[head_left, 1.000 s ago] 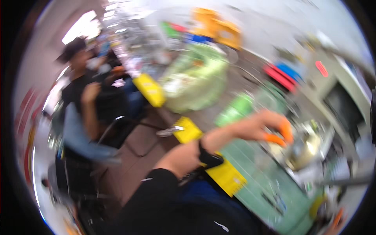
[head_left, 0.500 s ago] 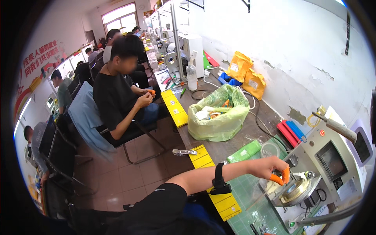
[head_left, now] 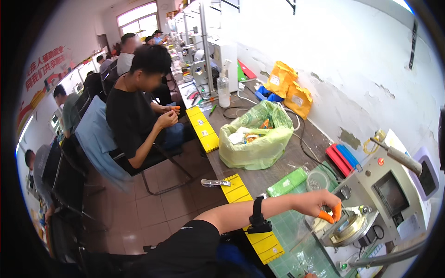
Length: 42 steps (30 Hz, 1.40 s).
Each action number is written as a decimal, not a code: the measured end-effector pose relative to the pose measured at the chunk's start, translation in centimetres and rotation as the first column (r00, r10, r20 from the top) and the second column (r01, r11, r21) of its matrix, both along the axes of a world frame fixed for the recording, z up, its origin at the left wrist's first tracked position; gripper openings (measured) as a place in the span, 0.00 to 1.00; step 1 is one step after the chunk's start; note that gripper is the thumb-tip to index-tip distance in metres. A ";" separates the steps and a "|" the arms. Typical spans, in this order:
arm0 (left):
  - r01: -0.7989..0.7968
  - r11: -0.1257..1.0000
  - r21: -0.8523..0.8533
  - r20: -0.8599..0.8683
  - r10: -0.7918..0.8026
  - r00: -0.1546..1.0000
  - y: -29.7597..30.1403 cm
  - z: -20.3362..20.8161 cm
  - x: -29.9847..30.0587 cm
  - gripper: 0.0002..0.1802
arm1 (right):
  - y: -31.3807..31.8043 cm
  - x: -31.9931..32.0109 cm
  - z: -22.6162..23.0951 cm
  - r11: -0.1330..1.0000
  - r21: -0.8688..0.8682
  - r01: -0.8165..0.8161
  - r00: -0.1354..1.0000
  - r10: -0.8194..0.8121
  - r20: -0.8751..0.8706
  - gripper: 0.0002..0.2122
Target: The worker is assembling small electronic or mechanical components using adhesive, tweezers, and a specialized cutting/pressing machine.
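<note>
My left hand (head_left: 320,205) reaches from the lower left over a bench machine (head_left: 389,185) with a small dark screen. Orange finger covers sit on its thumb and a finger, which bend together in a pinch beside the machine's round metal disc (head_left: 347,232). Whatever is between the fingertips is too small or hidden to make out. A black strap (head_left: 258,215) with a small box circles my left forearm. Only a sliver of what looks like my right hand (head_left: 309,275) shows at the bottom edge, its fingers mostly cut off.
A green cutting mat (head_left: 289,231) lies under the machine. Yellow strips (head_left: 238,189) line the bench edge, with a folding knife (head_left: 215,183) beside them. Nearby are a pale green bag (head_left: 255,148), a clear round tub (head_left: 317,179) and a green packet (head_left: 287,181). A seated co-worker (head_left: 139,106) is at left.
The whole view has shifted slightly. My left hand stays by the disc, its fingertips a little closer together. At the bottom edge, the dark tool has mostly slipped out of view.
</note>
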<state>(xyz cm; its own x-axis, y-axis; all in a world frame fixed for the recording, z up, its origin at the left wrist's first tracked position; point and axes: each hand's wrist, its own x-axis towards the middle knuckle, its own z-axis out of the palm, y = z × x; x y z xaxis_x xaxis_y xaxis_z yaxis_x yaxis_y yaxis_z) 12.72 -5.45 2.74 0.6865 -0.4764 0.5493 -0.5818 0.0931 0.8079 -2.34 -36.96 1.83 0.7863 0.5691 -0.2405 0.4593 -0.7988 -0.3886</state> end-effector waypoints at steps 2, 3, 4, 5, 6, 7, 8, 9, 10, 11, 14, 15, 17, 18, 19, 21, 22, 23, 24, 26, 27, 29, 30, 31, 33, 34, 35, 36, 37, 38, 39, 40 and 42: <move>-0.026 0.999 0.030 0.129 0.022 0.991 0.3 0.0 0.8 0.07 | -0.4 0.0 -1.0 1.000 0.007 0.024 0.999 -0.024 -0.033 0.09; -0.043 0.998 0.039 0.162 0.036 0.986 0.6 0.2 0.7 0.06 | -0.8 0.5 -1.9 1.000 0.003 -0.029 0.999 0.029 -0.024 0.09; -0.072 0.993 0.097 0.104 0.062 0.993 1.0 0.9 0.2 0.06 | -0.1 0.2 -0.7 1.000 -0.019 0.020 1.000 -0.020 0.003 0.08; -0.048 0.999 0.027 0.134 0.044 0.990 0.7 -0.1 1.1 0.07 | -0.2 0.3 0.1 0.998 -0.062 -0.016 1.000 0.016 0.014 0.08; -0.032 0.998 0.055 0.109 0.026 0.994 0.3 0.1 1.7 0.09 | -0.8 0.4 -0.8 0.978 -0.207 -0.013 0.991 -0.015 -0.135 0.18; -0.003 0.999 0.034 0.001 0.003 1.000 0.3 0.8 1.9 0.10 | -1.9 0.1 -3.0 0.993 -0.107 0.058 0.997 -0.064 -0.048 0.15; 0.025 1.000 -0.008 -0.033 -0.025 0.999 0.4 0.4 2.2 0.10 | -1.4 0.3 -1.2 0.993 -0.112 0.023 0.996 -0.032 -0.077 0.16; -0.026 0.999 0.031 0.055 0.024 0.998 0.3 0.1 2.6 0.09 | -1.2 1.7 0.5 0.998 -0.044 0.042 0.978 -0.050 -0.203 0.15; -0.060 0.996 0.072 0.122 0.051 0.991 1.0 -0.2 2.7 0.10 | -0.2 3.4 2.5 0.998 0.041 0.040 0.964 -0.028 -0.264 0.12; -0.092 0.991 0.097 0.122 0.080 0.989 1.6 -0.8 2.6 0.09 | 0.5 4.9 4.8 0.989 0.143 0.032 0.965 0.006 -0.261 0.10; -0.081 0.988 0.129 0.127 0.064 0.990 2.3 -0.4 1.8 0.10 | 1.5 6.7 11.0 0.787 0.617 0.005 0.999 -0.034 0.035 0.06; -0.050 0.993 0.111 0.110 0.038 0.993 1.8 -0.3 2.3 0.10 | 1.0 5.5 11.5 0.575 0.789 0.218 0.959 -0.277 -0.063 0.13; -0.021 0.997 0.078 0.092 0.013 0.996 0.8 -0.5 2.7 0.09 | 0.2 7.4 12.1 0.559 0.825 -0.080 0.890 -0.333 0.312 0.24; -0.021 0.997 0.077 0.091 0.014 0.996 0.9 -0.6 2.6 0.09 | -0.5 7.7 12.3 0.519 0.853 -0.052 0.901 -0.345 0.265 0.24; -0.022 0.997 0.077 0.091 0.015 0.996 0.9 -0.7 2.5 0.08 | -0.8 8.3 11.3 0.310 0.951 -0.003 0.847 -0.505 0.167 0.24; -0.022 0.998 0.065 0.105 0.015 0.994 0.4 -0.7 2.4 0.08 | 1.3 10.8 9.9 0.577 0.785 -0.227 0.788 -0.365 0.496 0.20; -0.042 0.996 0.077 0.107 0.034 0.994 1.0 -1.2 1.9 0.08 | 3.2 12.2 8.9 0.594 0.746 -0.302 0.783 -0.292 0.550 0.16; -0.056 0.996 0.066 0.110 0.048 0.993 1.0 -1.1 1.6 0.08 | 4.3 12.1 8.8 0.609 0.742 -0.279 0.821 -0.250 0.514 0.15; -0.060 0.996 0.062 0.106 0.053 0.993 1.0 -1.0 1.5 0.07 | 4.9 12.1 8.5 0.626 0.737 -0.255 0.855 -0.210 0.474 0.14; -0.071 0.996 0.055 0.098 0.065 0.993 1.1 -0.9 1.5 0.07 | 4.5 13.0 8.2 0.722 0.611 -0.324 0.853 -0.056 0.519 0.14; -0.066 0.996 0.064 0.107 0.059 0.993 1.2 -0.7 1.6 0.07 | 4.9 13.2 8.1 0.724 0.591 -0.357 0.845 -0.020 0.535 0.15; -0.062 0.996 0.071 0.110 0.054 0.992 1.3 -0.6 1.8 0.07 | 5.5 13.5 7.8 0.723 0.571 -0.388 0.837 0.017 0.547 0.16; -0.070 0.995 0.077 0.131 0.059 0.990 1.2 -0.6 2.0 0.08 | 5.6 13.6 7.6 0.722 0.585 -0.370 0.849 0.007 0.528 0.17; -0.077 0.993 0.084 0.152 0.064 0.986 1.2 -0.6 2.1 0.08 | 5.8 13.6 7.5 0.721 0.598 -0.351 0.861 -0.004 0.509 0.17; -0.077 0.993 0.087 0.155 0.063 0.986 1.3 -0.7 2.2 0.08 | 6.0 13.7 7.2 0.718 0.612 -0.330 0.873 -0.014 0.487 0.17; -0.076 0.993 0.091 0.163 0.061 0.985 1.3 -0.8 2.3 0.08 | 6.1 13.8 7.1 0.715 0.604 -0.352 0.862 -0.003 0.506 0.17; -0.079 0.993 0.092 0.159 0.064 0.985 1.3 -0.8 2.3 0.08 | 6.2 13.9 7.1 0.709 0.596 -0.376 0.851 0.010 0.524 0.18; -0.074 0.994 0.085 0.159 0.060 0.985 1.3 -0.8 2.3 0.08 | 6.2 13.9 7.1 0.707 0.598 -0.376 0.853 0.013 0.521 0.18; -0.070 0.995 0.078 0.159 0.057 0.986 1.3 -0.8 2.2 0.08 | 6.1 13.8 7.1 0.695 0.617 -0.369 0.866 0.017 0.499 0.18; -0.072 0.994 0.079 0.157 0.059 0.986 1.2 -0.8 2.1 0.08 | 6.1 13.8 7.1 0.682 0.636 -0.361 0.878 0.019 0.478 0.18; -0.075 0.994 0.078 0.159 0.062 0.985 1.1 -0.7 2.1 0.08 | 6.0 13.7 7.1 0.681 0.637 -0.361 0.879 0.021 0.476 0.18; -0.077 0.994 0.077 0.160 0.064 0.985 1.0 -0.8 2.0 0.08 | 5.9 13.7 7.2 0.683 0.619 -0.387 0.860 0.026 0.509 0.18; -0.074 0.995 0.072 0.159 0.061 0.985 0.9 -0.8 1.8 0.08 | 5.6 13.7 7.4 0.682 0.602 -0.415 0.839 0.032 0.543 0.18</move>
<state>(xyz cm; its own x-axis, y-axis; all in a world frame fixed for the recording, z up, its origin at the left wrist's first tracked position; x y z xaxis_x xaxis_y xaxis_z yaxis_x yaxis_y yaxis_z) 14.56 -4.50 1.93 0.6273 -0.4770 0.6156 -0.7041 -0.0096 0.7100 11.33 -31.37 9.26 0.5082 0.5890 0.6283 0.8534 -0.2464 -0.4593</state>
